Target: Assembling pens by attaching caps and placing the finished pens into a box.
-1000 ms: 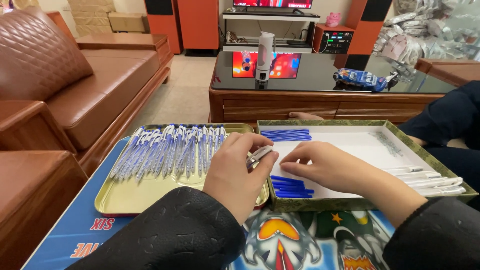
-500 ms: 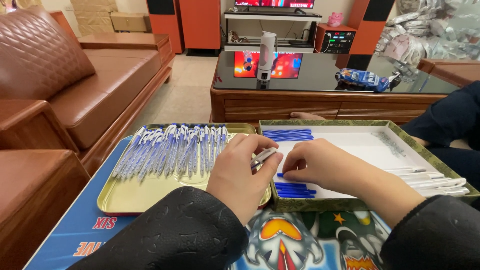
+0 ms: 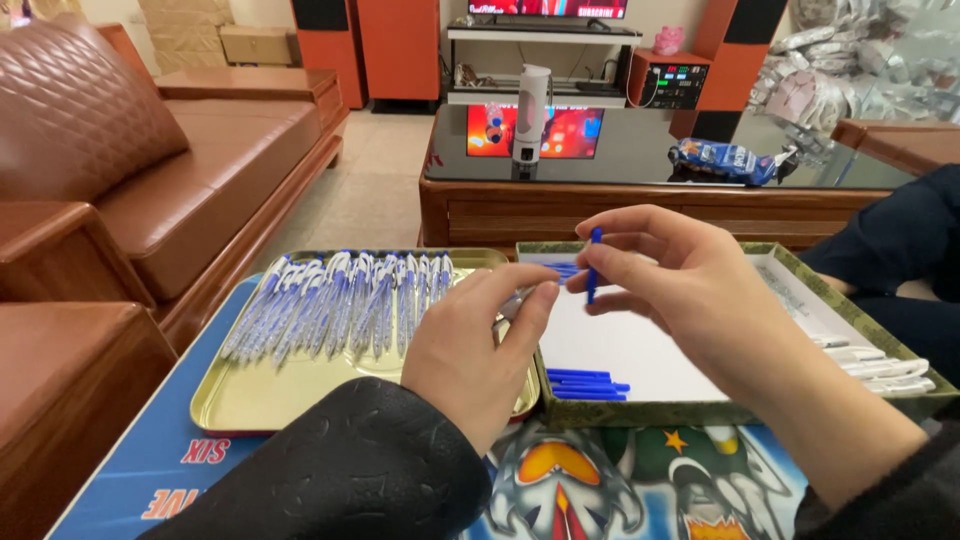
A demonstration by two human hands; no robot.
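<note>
My left hand (image 3: 475, 345) pinches a clear pen barrel (image 3: 512, 303) between thumb and fingers, just above the edge of a gold tray (image 3: 250, 405). My right hand (image 3: 680, 285) holds a thin blue pen refill (image 3: 593, 265) upright, its lower end close to the barrel's tip. Both hands hover over the seam between the gold tray and a shallow green-rimmed box (image 3: 640, 410). Several assembled blue-and-white pens (image 3: 340, 300) lie in a row in the gold tray. A few loose blue refills (image 3: 588, 384) rest in the box's near left corner.
White pen parts (image 3: 885, 365) lie at the box's right edge. Another person's dark sleeve (image 3: 900, 245) is at the right. A brown leather sofa (image 3: 120, 180) stands left, and a dark wooden coffee table (image 3: 640, 190) with a blue packet (image 3: 725, 160) behind.
Both hands have risen from the box. My right hand now holds a blue refill upright beside the barrel in my left hand.
</note>
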